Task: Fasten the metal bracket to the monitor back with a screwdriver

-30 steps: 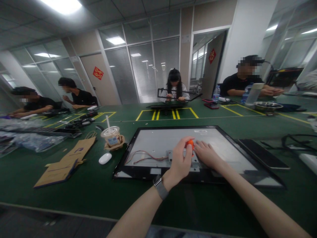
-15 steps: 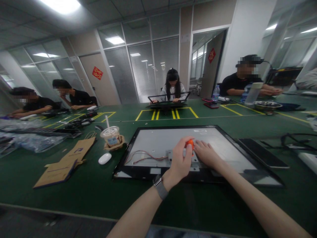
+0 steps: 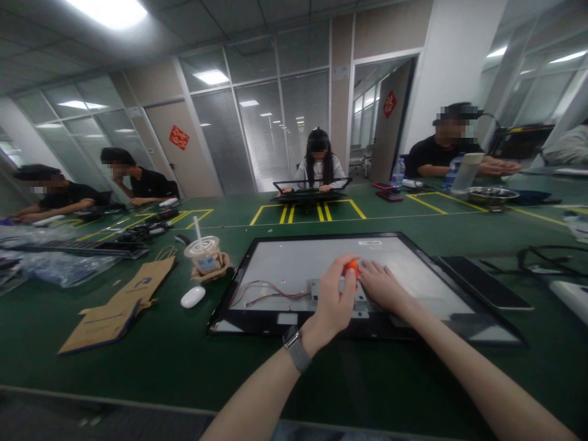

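Observation:
A black-framed monitor panel [image 3: 294, 257] lies face down on the green table, its grey metal back up, with thin red and white wires [image 3: 271, 293] running to a small board. My left hand [image 3: 334, 300], with a watch on the wrist, is closed round an orange-handled screwdriver [image 3: 351, 267] held upright over the panel's lower middle. My right hand [image 3: 383, 285] lies flat on the panel just right of the screwdriver, fingers stretched out and touching near its tip.
A lidded drink cup [image 3: 204, 254], a white mouse [image 3: 193, 296] and a brown paper bag [image 3: 119, 300] lie to the left. A dark flat slab [image 3: 482, 282] and cables [image 3: 546, 263] lie to the right. Several people sit working around the far side of the table [image 3: 138, 361].
My hands have stayed on the panel. The person opposite has lowered a black frame flat onto the table. The view has shifted slightly.

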Motion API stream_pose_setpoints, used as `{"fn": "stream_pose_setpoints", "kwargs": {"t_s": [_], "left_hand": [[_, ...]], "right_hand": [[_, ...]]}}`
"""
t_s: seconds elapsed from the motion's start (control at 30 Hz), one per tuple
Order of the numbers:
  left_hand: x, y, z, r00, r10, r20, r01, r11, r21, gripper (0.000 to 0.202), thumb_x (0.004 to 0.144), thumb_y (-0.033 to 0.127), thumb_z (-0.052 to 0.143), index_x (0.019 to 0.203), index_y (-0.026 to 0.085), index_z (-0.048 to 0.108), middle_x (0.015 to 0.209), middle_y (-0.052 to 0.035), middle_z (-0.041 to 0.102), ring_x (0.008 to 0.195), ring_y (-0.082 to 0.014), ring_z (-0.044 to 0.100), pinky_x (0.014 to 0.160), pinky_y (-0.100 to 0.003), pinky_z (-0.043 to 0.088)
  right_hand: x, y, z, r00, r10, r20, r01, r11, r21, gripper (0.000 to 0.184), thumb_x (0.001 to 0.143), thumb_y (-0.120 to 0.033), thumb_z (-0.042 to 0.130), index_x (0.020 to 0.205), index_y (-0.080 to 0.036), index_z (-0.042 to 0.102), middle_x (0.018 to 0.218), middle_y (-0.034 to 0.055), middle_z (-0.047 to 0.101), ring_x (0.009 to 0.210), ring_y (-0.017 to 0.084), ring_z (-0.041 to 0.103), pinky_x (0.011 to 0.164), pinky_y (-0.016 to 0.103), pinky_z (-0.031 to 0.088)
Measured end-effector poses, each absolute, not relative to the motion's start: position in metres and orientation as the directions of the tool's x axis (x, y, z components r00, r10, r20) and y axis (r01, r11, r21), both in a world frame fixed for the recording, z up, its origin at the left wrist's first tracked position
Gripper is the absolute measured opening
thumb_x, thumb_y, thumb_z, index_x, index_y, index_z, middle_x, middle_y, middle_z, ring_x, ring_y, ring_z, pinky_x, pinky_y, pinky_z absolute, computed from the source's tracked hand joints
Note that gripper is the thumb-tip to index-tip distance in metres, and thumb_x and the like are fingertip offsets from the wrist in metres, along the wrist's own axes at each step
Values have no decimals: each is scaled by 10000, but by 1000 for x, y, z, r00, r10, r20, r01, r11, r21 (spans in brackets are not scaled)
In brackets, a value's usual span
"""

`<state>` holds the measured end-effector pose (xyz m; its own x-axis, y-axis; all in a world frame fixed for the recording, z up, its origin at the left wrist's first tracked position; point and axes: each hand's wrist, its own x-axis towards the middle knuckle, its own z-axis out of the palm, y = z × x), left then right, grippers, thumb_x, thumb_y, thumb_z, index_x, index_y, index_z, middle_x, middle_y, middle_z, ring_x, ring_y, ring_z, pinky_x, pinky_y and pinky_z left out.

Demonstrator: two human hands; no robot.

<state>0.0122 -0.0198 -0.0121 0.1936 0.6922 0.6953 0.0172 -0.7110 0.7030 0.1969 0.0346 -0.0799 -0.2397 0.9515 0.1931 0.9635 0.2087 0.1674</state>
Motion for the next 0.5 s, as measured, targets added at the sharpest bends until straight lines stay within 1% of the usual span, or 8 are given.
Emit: {"fn": "stream_pose_setpoints", "kwargs": {"t_s": [0.17,0.23,0.37,0.5], "left_hand": [[13,-20,-12,204,688,697,5,-712,702,282,1038,290,406,1207,169,596,1102,-93,681,923,-178,647,876,-329,526],[13,-21,-11,202,687,698,6,-713,701,277,1037,283,406,1201,166,596,1101,-92,683,905,-171,644,867,-319,525],[13,-21,-11,199,683,703,15,-719,695,269,1034,273,409,1182,160,604,1103,-95,684,943,-178,640,900,-325,517],[12,-20,-13,202,695,690,25,-708,706,291,1040,299,403,1201,165,605,1081,-91,684,890,-174,639,863,-322,526]], "right_hand": [[198,34,-80,-261,942,209,961,233,151,457,1010,-177,312,1402,-176,546,1470,220,522,1323,363,500,1019,608,436],[198,34,-80,-258,945,204,960,227,161,462,1011,-179,315,1417,-167,533,1472,223,520,1315,363,508,1020,597,437],[198,35,-82,-240,951,195,963,207,175,463,1009,-168,333,1434,-146,515,1476,230,516,1324,368,504,1031,583,430],[197,36,-84,-237,949,207,964,204,171,464,1012,-164,331,1442,-152,503,1470,229,523,1317,355,513,1029,582,435]]}}
